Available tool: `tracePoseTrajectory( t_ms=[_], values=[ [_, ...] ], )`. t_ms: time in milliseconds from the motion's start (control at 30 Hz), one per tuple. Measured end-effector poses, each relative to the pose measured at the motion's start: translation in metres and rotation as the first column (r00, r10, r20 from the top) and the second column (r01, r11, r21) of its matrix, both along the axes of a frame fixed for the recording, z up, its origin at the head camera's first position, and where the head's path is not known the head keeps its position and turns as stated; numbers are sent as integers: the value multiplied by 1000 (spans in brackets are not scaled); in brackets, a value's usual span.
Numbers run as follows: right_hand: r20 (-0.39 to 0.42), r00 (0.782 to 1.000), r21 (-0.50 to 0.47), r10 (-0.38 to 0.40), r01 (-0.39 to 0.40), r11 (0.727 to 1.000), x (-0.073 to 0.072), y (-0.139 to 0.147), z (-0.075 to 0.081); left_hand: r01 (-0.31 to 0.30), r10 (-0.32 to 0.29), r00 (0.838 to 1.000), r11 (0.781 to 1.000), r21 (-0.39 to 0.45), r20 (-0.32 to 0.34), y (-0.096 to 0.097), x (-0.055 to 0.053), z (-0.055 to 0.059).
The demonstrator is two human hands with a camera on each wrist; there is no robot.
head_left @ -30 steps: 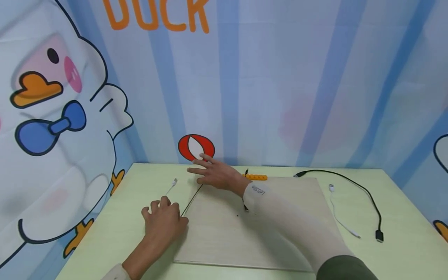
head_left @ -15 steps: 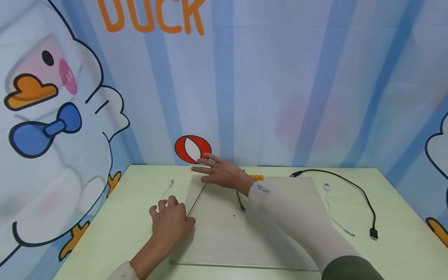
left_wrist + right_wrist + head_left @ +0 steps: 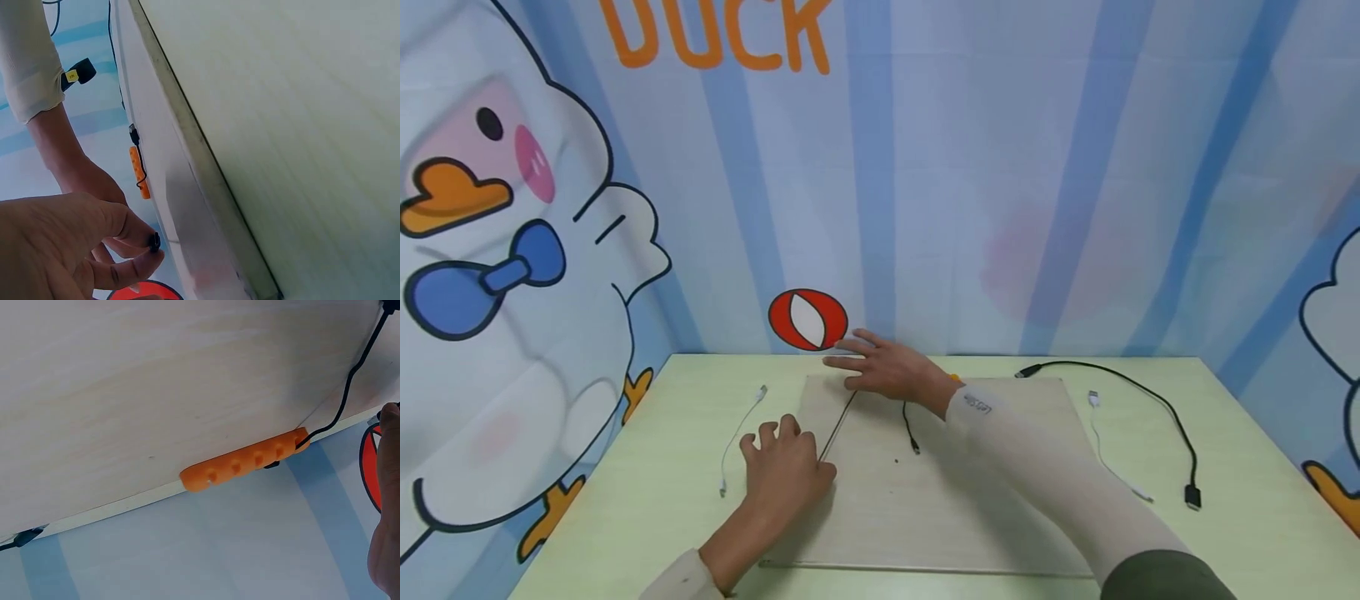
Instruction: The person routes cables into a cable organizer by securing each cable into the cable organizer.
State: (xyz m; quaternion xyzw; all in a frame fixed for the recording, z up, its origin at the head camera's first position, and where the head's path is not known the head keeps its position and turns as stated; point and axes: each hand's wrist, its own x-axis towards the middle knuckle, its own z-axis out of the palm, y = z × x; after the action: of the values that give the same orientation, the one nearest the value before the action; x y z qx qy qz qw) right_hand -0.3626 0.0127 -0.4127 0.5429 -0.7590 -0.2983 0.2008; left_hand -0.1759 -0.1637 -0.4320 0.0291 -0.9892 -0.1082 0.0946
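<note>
My left hand (image 3: 786, 471) pinches the near end of one slim black cable (image 3: 842, 418) and my right hand (image 3: 891, 371), outer fingers fanned, pinches the far end, the cable running over the left side of one board (image 3: 917, 517). Around it lie two white cables (image 3: 726, 457), two other black cables (image 3: 1157, 397) and one orange strip (image 3: 244, 461).

Booth-like indoor corner: duck-printed, striped cloth backdrop (image 3: 955, 167) around a pale table (image 3: 647, 483).

A striped blue backdrop (image 3: 955, 167) fills the top of the frame, a printed duck (image 3: 527, 342) at left and a printed ball (image 3: 807, 319) left of centre.
</note>
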Motion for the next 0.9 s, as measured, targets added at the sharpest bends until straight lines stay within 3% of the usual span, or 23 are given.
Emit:
tracePoseTrajectory(
  t_ms=[433,900],
  values=[
    [-64,998,13,20,-19,1000,-5,27,3,58,-60,997,998,-32,-52,18,-7,-3],
    [-111,994,24,21,-18,1000,-10,48,4,69,-70,997,997,-38,-18,40,-12,0]
  ],
)
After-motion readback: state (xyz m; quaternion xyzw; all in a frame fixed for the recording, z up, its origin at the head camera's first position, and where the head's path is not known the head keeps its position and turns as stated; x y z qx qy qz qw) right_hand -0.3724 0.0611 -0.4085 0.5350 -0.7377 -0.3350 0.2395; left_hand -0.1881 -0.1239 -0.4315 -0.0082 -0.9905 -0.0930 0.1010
